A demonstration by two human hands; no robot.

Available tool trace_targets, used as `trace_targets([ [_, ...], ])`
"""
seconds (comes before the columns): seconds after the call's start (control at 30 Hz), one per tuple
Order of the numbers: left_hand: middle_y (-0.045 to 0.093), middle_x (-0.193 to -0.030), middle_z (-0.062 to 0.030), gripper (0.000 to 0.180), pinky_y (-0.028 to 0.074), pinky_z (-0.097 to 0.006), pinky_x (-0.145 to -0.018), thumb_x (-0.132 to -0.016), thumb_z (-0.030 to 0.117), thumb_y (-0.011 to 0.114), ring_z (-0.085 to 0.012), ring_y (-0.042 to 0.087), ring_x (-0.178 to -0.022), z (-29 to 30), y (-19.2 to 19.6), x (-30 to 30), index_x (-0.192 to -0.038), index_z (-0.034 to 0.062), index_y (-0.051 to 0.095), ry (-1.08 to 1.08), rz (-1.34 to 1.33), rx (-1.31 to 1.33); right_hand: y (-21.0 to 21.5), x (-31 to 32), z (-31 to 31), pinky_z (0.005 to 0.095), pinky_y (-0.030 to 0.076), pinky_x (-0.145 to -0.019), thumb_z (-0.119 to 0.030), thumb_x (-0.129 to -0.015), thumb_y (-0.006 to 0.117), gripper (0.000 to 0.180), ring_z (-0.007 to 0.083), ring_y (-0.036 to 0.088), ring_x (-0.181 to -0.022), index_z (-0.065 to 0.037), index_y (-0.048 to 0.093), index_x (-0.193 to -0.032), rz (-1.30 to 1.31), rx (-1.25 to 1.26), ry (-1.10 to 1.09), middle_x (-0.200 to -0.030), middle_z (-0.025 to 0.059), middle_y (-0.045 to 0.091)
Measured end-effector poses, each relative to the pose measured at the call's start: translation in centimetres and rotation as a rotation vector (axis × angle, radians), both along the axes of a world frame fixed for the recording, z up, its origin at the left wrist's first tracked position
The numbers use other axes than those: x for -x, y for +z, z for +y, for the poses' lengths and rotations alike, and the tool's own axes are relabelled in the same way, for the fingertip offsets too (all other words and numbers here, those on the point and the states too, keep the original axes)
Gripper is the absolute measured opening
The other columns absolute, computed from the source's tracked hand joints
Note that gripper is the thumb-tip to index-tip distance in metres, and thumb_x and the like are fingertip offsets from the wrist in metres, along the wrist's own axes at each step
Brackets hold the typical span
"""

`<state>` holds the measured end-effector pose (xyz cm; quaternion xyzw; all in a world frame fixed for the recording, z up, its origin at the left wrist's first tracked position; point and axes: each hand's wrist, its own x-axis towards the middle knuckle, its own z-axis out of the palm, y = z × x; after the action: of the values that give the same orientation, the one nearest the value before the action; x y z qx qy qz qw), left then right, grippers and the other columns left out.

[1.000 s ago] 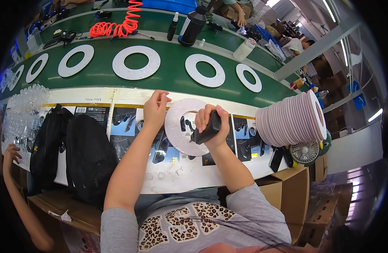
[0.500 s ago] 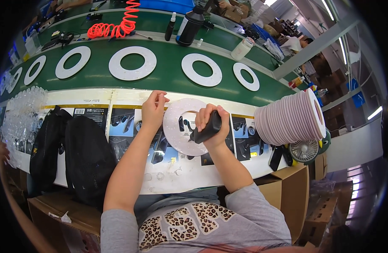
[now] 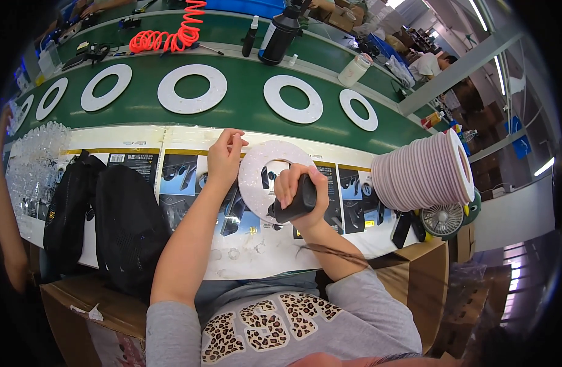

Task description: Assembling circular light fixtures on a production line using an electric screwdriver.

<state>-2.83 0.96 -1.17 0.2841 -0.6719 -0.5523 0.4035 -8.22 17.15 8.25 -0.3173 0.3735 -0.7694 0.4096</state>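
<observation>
A flat white ring lies in front of me on the printed sheet that covers the bench. My right hand is closed round a black squeeze bottle. The bottle is tilted, its nozzle down over the lower part of the ring. Whether the tip touches the ring I cannot tell. Beside the ring's upper left edge is my left hand, fingers loosely bent and apart, with nothing visible in them.
A big spool and a small fan stand on the right. Black mesh sleeves and clear plastic pieces lie left. Several white rings rest on the green belt. A co-worker's arm shows far left.
My right hand and the black bottle have moved a little left and down along the ring. My left hand stays about in place. The co-worker's arm at the left edge has risen.
</observation>
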Motion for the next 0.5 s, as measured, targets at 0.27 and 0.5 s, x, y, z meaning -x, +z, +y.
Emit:
trace_targets([
  [0.27,0.067,-0.078,-0.0079,0.018,0.047,-0.025,-0.065,-0.095,0.016,0.048,-0.0136,0.064,-0.075,-0.09,0.08,0.06,-0.099,0.0028,0.060,-0.002,0.008,-0.003,-0.24,-0.02,-0.13,0.0250,0.035,-0.048,-0.038,-0.091,0.033,0.046,0.0147,0.039,-0.045,-0.007,0.039,-0.058,0.040,-0.041,0.045,-0.049,0.0061,0.040],
  [0.5,0.067,-0.079,-0.0074,0.018,0.046,-0.025,-0.065,-0.095,0.016,0.048,-0.0130,0.064,-0.075,-0.13,-0.08,0.04,-0.100,0.0032,0.060,-0.001,0.001,-0.004,-0.56,0.12,-0.11,0.0251,0.035,-0.047,-0.039,-0.091,0.033,0.047,0.0151,0.039,-0.045,-0.006,0.038,-0.058,0.038,-0.049,0.061,-0.049,0.0063,0.040],
])
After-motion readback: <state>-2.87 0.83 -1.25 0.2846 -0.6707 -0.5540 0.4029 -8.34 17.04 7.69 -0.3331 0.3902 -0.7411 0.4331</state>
